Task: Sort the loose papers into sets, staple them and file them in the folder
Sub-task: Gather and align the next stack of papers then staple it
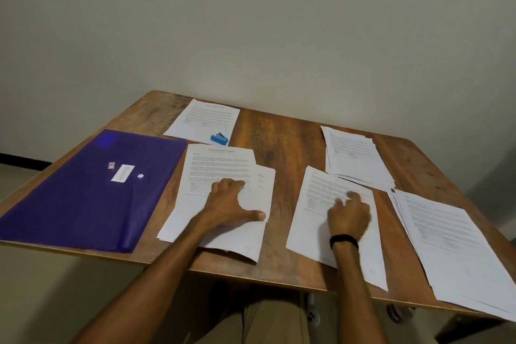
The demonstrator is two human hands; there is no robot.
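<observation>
A purple folder (83, 190) lies closed on the left of the wooden table (282, 137). A small blue stapler (219, 138) rests on a far sheet (203, 117). My left hand (231, 201) lies flat, fingers spread, on a loose stack of printed pages (220, 167) at the centre. My right hand (349, 213), with a black wristband, rests with fingers bent on a single sheet (321, 193) right of centre and looks blurred. Two more piles lie at the far right (354, 156) and near right (452, 243).
The table stands against a plain wall. The near right pile overhangs the table's front edge. Bare wood shows between the centre stack and the right sheet. My legs are below the front edge.
</observation>
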